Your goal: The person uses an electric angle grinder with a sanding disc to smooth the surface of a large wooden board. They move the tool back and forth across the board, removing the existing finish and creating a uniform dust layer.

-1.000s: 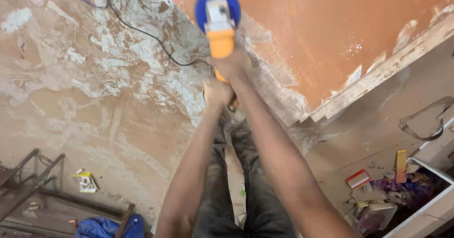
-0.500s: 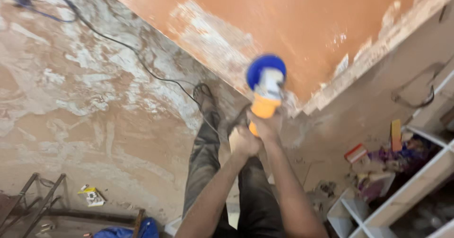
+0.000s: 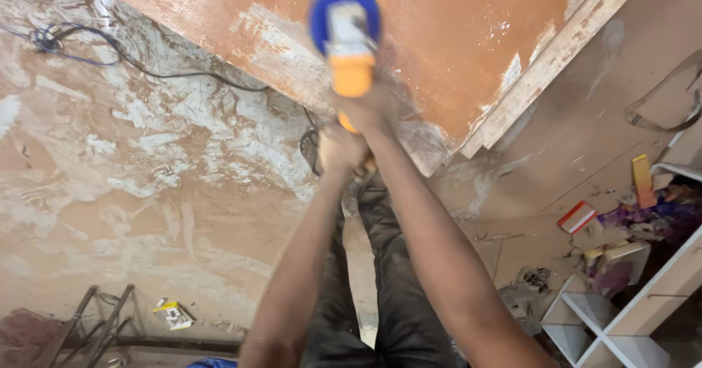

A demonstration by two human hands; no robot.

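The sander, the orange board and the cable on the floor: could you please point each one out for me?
sander [image 3: 349, 61], head view, on its orange body below the blue disc.
orange board [image 3: 453, 24], head view, on its bare painted face.
cable [image 3: 157, 74], head view, on the dark run over the dusty floor.

A dusty concrete floor [image 3: 131, 171], brownish and streaked with white patches of powder, fills the left side. A thin dark cable [image 3: 183, 76] snakes across it toward a blue tangle of wire [image 3: 45, 39]. A rusty metal frame [image 3: 80, 331] lies at the lower left, near a small yellow-and-white packet [image 3: 172, 314]. At the lower right stands a white cubby shelf [image 3: 607, 324], with a red-and-white box [image 3: 576, 217] and mixed litter beside it.
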